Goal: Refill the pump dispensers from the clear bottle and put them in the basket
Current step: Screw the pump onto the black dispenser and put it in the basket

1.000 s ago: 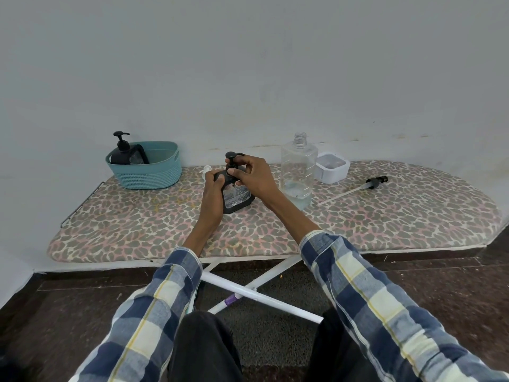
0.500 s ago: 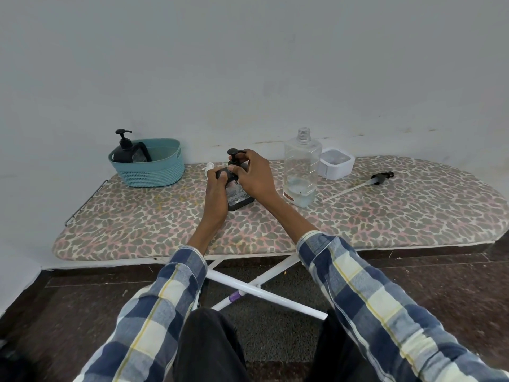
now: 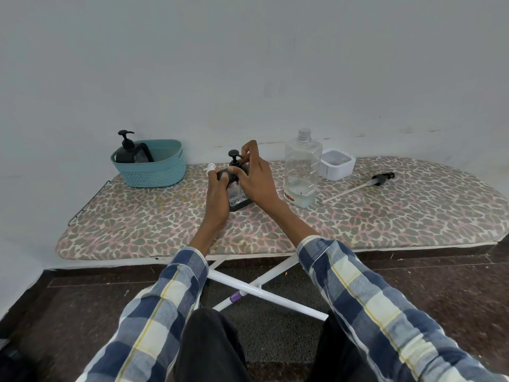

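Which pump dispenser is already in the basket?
The black dispenser standing in the teal basket at the left. The other dispenser sits on the ironing board, gripped by both hands.

We see bare board (image 3: 154, 216) btwn hands and basket (image 3: 154, 172); clear bottle (image 3: 302, 172), white box (image 3: 336, 164), loose pump (image 3: 366, 183) crowd the right.

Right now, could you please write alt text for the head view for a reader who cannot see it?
Both hands hold a dark pump dispenser on a leopard-print ironing board: the left hand grips its body, the right hand pinches its pump. Beside it stands an uncapped clear bottle; a teal basket holds another dispenser.
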